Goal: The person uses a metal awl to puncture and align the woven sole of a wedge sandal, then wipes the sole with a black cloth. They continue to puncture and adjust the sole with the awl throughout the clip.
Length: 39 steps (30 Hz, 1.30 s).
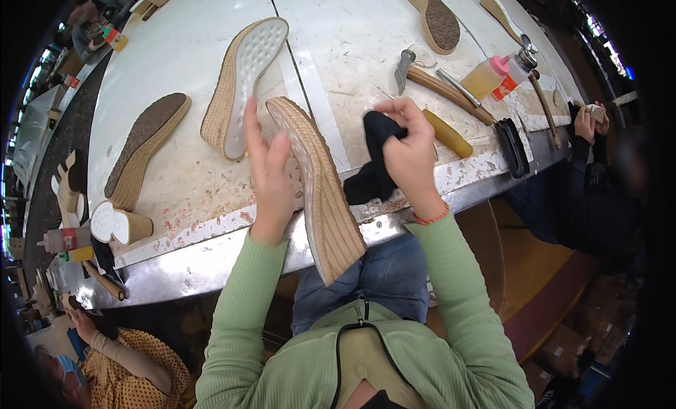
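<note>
A woven-sided wedge shoe sole [320, 187] stands on its side at the table's front edge, its thick heel end jutting out over my lap. Just left of it is my left hand [270, 173], fingers stretched and apart; whether the palm touches the sole I cannot tell. My right hand [410, 152] is closed on a black cloth [377, 159], whose lower end lies by the table edge. Close to the right hand lies a yellow-brown handle [448, 134]; its other end is hidden behind the fingers. Past my left fingers another wedge sole [229, 92] shows its white dimpled face.
A brown-bottomed wedge sole [144, 148] and small white-faced pieces [121, 224] lie left. At right are a hammer [443, 89], a pink-capped bottle [486, 77], a pump bottle [517, 67] and a black brush-like block [512, 148]. Other people work at both sides.
</note>
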Tool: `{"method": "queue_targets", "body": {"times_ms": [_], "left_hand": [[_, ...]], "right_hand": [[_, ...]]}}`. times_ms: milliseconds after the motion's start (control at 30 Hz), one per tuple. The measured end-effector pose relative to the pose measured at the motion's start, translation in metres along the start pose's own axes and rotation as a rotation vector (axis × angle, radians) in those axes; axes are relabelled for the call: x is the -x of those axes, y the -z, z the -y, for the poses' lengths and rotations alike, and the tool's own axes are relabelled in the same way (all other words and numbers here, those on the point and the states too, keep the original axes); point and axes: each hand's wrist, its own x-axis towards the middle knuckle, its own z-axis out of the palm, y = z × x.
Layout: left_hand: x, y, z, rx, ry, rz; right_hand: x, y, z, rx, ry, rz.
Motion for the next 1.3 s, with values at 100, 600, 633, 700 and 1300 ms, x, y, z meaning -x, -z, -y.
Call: {"method": "queue_targets", "body": {"times_ms": [100,600,633,700,1300], "left_hand": [[0.045,0.003,-0.013,-0.208,0.037,-0.038],[0.125,0.020,-0.075,-0.356,0.149,-0.050],[0.121,0.028,-0.083,-0.292,0.185,-0.038],[0.111,0.037,-0.098,-0.278,0.219,-0.148],[0.057,0.024,-0.060,0.174,0.070,-0.074]], "right_hand": [[0.026,0.033,0.011,-0.110,-0.261,0.168],[0.097,0.022,0.042,-0.315,-0.453,0.753],[0.098,0.020,0.042,-0.338,-0.414,0.754],[0.092,0.024,0.047,-0.227,-0.250,0.730],[0.105,-0.003,0.061,0.237,0.271,0.452]]}}
